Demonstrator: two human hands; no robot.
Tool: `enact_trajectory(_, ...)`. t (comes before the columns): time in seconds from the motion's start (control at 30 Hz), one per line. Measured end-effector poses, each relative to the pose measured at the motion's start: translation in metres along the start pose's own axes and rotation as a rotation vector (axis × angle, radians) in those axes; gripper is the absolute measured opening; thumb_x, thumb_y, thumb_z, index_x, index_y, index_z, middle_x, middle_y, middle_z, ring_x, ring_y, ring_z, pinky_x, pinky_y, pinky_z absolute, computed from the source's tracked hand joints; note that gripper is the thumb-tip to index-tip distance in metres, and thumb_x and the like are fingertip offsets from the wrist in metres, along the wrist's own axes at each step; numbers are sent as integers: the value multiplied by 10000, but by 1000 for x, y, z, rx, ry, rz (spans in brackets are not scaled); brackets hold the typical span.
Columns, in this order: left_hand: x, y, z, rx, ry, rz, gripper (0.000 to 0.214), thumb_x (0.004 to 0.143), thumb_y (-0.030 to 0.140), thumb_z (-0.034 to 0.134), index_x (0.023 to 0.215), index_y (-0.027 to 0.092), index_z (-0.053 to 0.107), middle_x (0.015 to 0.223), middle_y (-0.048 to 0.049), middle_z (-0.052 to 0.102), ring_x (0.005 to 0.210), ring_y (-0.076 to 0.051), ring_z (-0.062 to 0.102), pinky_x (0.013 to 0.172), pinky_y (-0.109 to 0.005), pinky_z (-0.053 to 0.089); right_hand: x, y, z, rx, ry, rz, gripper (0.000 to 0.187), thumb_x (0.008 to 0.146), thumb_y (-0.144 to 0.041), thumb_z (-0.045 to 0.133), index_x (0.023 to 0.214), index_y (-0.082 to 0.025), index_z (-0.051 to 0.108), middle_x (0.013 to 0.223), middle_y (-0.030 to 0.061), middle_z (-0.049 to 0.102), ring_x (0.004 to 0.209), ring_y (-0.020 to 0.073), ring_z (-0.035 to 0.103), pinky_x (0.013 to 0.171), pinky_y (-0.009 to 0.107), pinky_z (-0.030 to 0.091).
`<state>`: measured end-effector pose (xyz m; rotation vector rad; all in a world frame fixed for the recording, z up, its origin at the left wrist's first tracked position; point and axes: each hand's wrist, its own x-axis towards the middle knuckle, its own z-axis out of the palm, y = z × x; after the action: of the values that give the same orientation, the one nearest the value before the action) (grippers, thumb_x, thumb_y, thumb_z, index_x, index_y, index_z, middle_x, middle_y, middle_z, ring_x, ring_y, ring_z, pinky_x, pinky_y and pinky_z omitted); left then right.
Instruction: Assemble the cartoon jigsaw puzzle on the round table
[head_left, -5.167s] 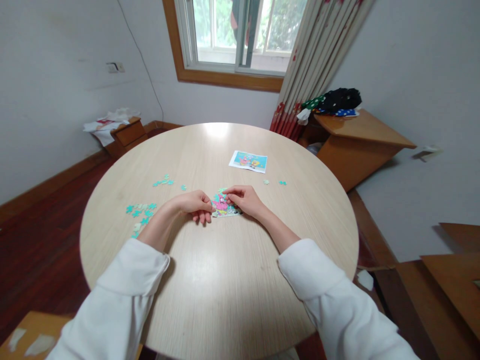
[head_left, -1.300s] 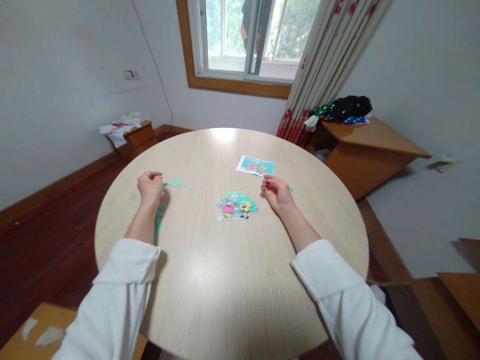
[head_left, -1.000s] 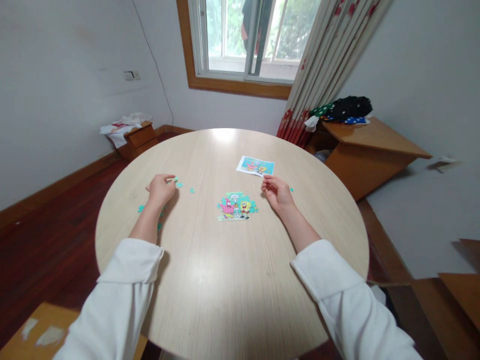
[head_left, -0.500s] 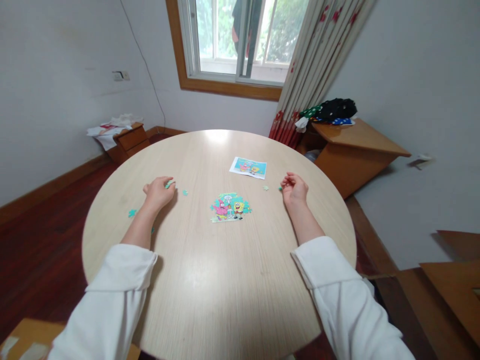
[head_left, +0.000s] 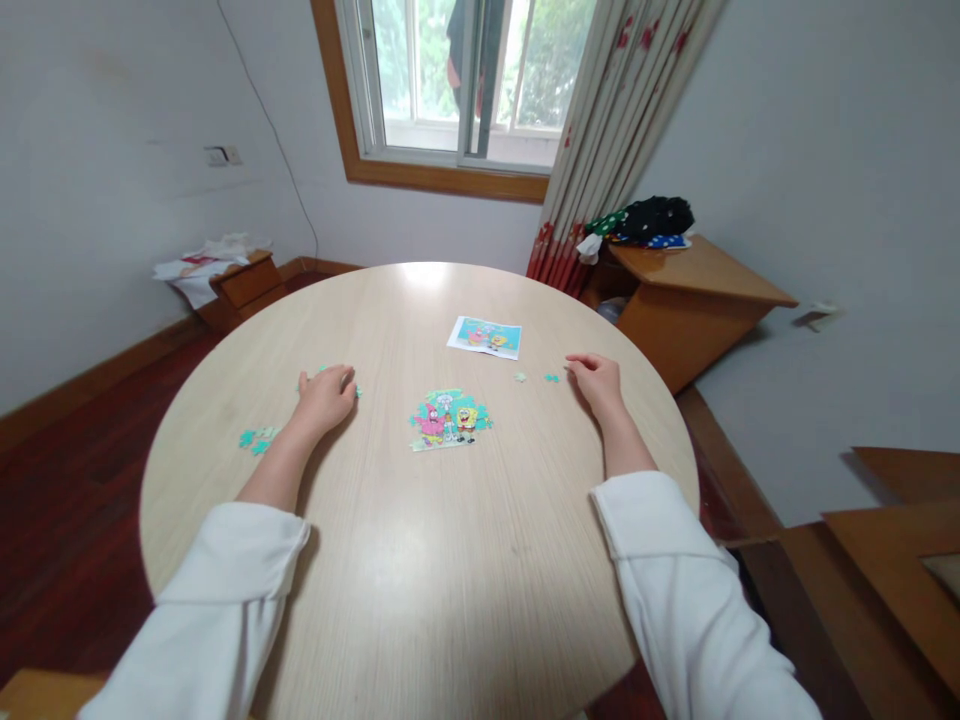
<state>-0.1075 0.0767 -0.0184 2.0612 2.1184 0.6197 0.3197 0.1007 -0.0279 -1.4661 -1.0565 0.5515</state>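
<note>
A partly assembled jigsaw puzzle (head_left: 450, 420) with cartoon characters lies flat in the middle of the table. To its left, my left hand (head_left: 328, 398) is low over the tabletop with bent, closed fingers; what is in them, if anything, is hidden. Small green puzzle pieces (head_left: 322, 370) peek out around that hand. On the other side, the fingers of my right hand (head_left: 598, 382) are pinched together, and I cannot make out anything between them. A teal puzzle piece (head_left: 552, 378) lies just left of its fingertips, with a pale green piece (head_left: 520, 377) farther left.
Behind the puzzle lies a printed reference picture (head_left: 485, 338). Several loose teal and green pieces (head_left: 259, 440) lie near the round table's (head_left: 420, 580) left edge, beside my left forearm. A wooden cabinet (head_left: 697, 275) with clothes on it stands behind the table at right.
My left hand has turned palm-down, and its fingers have lowered toward the table. My right hand has rotated from palm-up to a pinch, uncovering the teal piece. The view has shifted slightly right.
</note>
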Motion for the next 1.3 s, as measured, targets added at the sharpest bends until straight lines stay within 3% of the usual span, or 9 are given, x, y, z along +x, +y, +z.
enact_trajectory(0.2, 0, 0, 0, 16, 6, 8, 294, 806, 185, 425, 992, 198, 652, 1167, -126, 655, 1129, -297, 556, 1088, -621, 165, -15, -9, 12, -192, -236, -237, 149, 618, -268, 713, 738, -183, 731, 797, 55, 673, 733, 171, 575, 784, 359, 461)
enact_trajectory(0.37, 0, 1, 0, -3, 14, 13, 311, 812, 178, 407, 1002, 187, 652, 1204, -138, 640, 1156, -301, 543, 1088, -623, 172, -24, -12, 24, -431, -342, -378, 199, 638, -346, 748, 803, -234, 747, 946, 71, 645, 953, 238, 551, 940, 461, 356)
enact_trajectory(0.77, 1, -1, 2, 22, 30, 30, 337, 804, 180, 403, 1015, 186, 665, 1169, -134, 654, 1135, -297, 552, 1096, -614, 173, -25, -11, 29, -583, -396, -366, 152, 731, -334, 684, 839, -236, 727, 971, 72, 652, 994, 248, 535, 915, 442, 320)
enact_trajectory(1.3, 1, 2, -1, 10, 19, 33, 328, 774, 165, 410, 979, 175, 667, 1154, -145, 654, 1132, -302, 546, 1085, -597, 206, -24, -11, 30, -542, -372, -318, 135, 678, -316, 705, 773, -222, 684, 862, 44, 639, 866, 211, 526, 872, 417, 367)
